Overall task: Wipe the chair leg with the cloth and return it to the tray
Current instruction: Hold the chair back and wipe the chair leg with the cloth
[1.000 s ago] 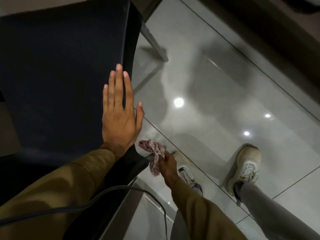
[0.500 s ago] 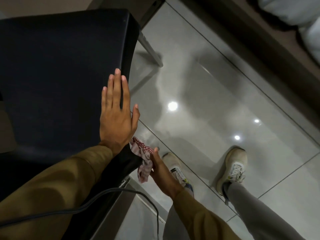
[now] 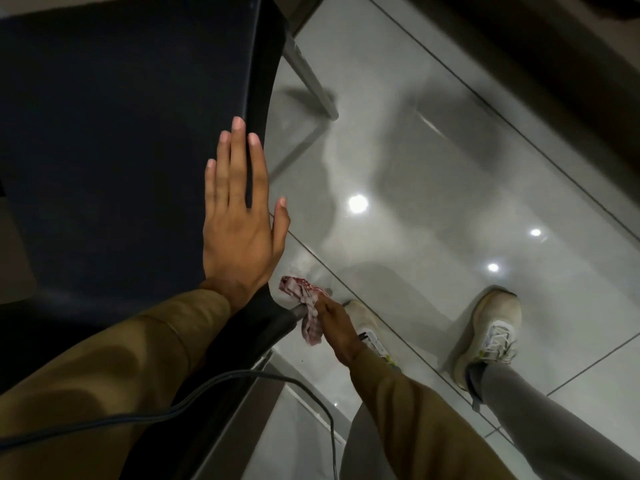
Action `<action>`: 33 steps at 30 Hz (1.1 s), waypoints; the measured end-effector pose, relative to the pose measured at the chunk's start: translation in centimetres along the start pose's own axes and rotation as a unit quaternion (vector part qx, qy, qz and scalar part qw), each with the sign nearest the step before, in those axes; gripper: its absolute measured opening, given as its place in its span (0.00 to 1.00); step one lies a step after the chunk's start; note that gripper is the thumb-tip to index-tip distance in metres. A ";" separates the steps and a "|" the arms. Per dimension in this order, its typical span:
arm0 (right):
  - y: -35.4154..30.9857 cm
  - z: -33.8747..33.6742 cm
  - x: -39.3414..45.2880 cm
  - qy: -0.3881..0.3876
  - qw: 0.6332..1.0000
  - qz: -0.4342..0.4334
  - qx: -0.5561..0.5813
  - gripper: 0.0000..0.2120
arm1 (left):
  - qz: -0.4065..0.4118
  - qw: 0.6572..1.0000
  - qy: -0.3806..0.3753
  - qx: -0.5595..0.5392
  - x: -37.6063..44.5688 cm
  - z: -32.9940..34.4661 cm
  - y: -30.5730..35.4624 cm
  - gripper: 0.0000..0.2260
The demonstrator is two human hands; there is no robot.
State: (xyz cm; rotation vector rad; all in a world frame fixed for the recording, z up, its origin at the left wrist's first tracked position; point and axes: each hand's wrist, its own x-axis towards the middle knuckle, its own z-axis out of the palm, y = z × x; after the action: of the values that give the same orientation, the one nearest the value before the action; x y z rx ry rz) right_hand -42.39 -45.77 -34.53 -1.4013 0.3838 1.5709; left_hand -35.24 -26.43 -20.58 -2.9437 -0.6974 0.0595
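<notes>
My left hand (image 3: 239,216) lies flat, fingers apart, on the dark chair seat (image 3: 121,133) near its right edge. Below the seat's near corner, my right hand (image 3: 337,327) grips a red-and-white checked cloth (image 3: 306,308) wrapped against the near chair leg (image 3: 284,322), a dark grey tube that slants out from under the seat. Most of that leg is hidden by the seat and the cloth. No tray is in view.
A far chair leg (image 3: 311,77) slants down to the glossy grey tiled floor (image 3: 450,202). My two pale sneakers (image 3: 491,334) stand right of the chair. A black cable (image 3: 207,400) loops across my left sleeve. A dark wall base runs along the top right.
The right hand with the cloth slid along the near leg, up toward the seat half a second ago and back down a little now. The left hand stayed flat on the seat.
</notes>
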 end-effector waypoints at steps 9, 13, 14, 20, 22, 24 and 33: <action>-1.9 0.4 -6.3 -0.036 0.998 -0.018 0.041 0.14 | -0.007 1.000 -0.016 -0.018 0.1 -0.6 0.0 0.34; -1.8 1.7 -6.6 -0.006 0.999 -0.031 0.039 0.20 | -0.008 0.999 -0.025 -0.027 0.1 -0.8 0.1 0.34; -1.7 1.7 -6.1 0.007 0.999 -0.024 0.039 0.19 | -0.008 0.999 -0.026 -0.026 0.2 -0.7 0.1 0.34; -1.9 1.2 -1.9 0.092 0.992 0.062 -0.054 0.19 | -0.006 1.000 -0.012 -0.028 0.1 -0.1 -0.1 0.33; -2.3 1.4 -1.8 0.119 0.987 0.068 -0.079 0.18 | -0.009 0.999 -0.014 -0.029 0.2 -0.3 -0.1 0.33; -3.1 1.5 -2.9 0.128 0.986 0.042 -0.097 0.14 | -0.008 0.999 -0.021 -0.024 0.1 -0.3 0.1 0.34; -9.0 -0.6 -8.3 0.072 0.967 -0.016 -0.243 0.15 | 0.000 0.997 -0.078 -0.013 0.4 -2.1 -0.1 0.37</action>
State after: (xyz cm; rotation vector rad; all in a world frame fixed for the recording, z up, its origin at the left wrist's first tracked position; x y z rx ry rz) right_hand -35.85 -45.41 -24.16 -1.8912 0.0558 1.6046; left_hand -34.80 -26.40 -18.51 -2.9891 -0.7223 0.2862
